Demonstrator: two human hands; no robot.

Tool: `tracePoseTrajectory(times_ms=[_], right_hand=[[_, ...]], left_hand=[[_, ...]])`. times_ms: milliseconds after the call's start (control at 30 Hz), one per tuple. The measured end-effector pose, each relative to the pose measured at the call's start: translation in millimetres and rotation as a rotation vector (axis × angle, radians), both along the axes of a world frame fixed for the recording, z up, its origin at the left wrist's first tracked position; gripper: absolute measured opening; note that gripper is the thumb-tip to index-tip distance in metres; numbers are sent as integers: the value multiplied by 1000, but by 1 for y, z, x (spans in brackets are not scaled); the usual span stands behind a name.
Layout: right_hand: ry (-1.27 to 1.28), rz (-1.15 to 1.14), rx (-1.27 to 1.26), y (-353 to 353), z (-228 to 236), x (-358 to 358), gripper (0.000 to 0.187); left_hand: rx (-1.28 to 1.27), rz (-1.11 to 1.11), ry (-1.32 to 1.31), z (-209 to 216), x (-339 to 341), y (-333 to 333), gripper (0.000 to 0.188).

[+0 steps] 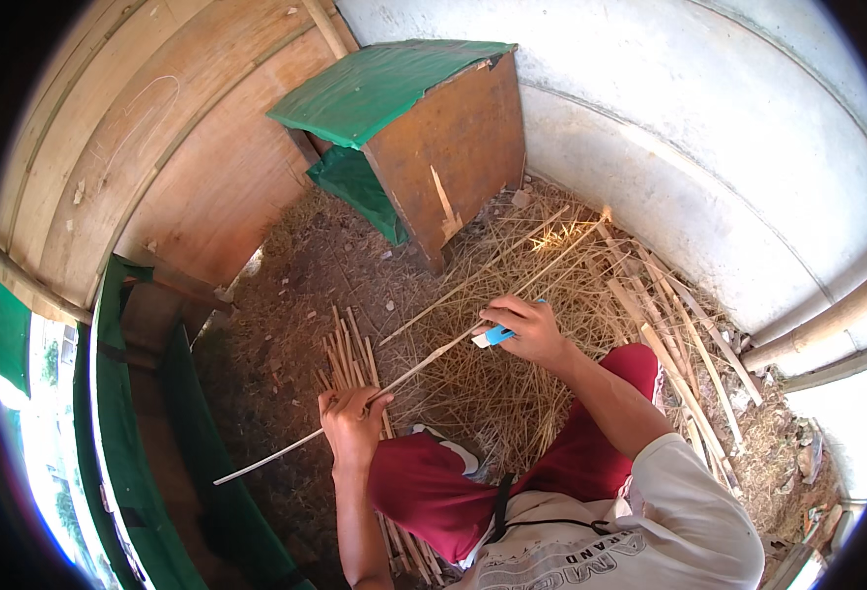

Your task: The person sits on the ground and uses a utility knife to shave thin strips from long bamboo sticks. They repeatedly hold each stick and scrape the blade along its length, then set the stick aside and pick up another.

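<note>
A long, thin bamboo strip (416, 369) runs slantwise across my lap, from the lower left up toward the right. My left hand (352, 425) is closed round it near its lower part, thumb lying along the strip. My right hand (527, 329) is closed on what looks like a blue utility knife (499, 335), with a pale end pointing left. That knife lies close against the strip; its blade edge is too small to make out. Beyond my right hand the strip seems to continue over the straw, though the fingers hide part of it.
Cut bamboo sticks (347, 349) lie in a bundle beside my left knee. Straw-like shavings (497, 393) cover the ground ahead. Longer bamboo slats (684, 364) lie at the right by the white wall (669, 128). A wooden box with a green cover (394, 88) stands at the back.
</note>
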State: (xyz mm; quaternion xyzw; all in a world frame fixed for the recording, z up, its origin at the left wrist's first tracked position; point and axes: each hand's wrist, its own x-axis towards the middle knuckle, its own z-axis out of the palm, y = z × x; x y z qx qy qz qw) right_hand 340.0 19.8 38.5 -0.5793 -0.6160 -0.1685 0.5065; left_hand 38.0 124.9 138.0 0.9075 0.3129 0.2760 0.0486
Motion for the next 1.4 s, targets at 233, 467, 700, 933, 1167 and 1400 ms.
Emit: tracePoseTrajectory(times_ms=[233, 467, 700, 933, 1167, 1400], right_hand=[[-141, -9, -158, -1, -2, -2, 22], [-14, 52, -84, 8, -7, -7, 17], [395, -76, 123, 26, 60, -39, 19], [600, -157, 237, 29, 117, -64, 20], [894, 171, -16, 12, 129, -48, 23], [1126, 297, -232, 2, 114, -46, 31]], left_hand=[[114, -23, 41, 11, 0, -3, 14], [755, 271, 32, 11, 19, -26, 61], [-421, -73, -256, -31, 62, -46, 65], [-783, -171, -300, -61, 88, -74, 48], [-887, -259, -382, -25, 52, -83, 38], [-1049, -187, -297, -13, 3, -102, 35]])
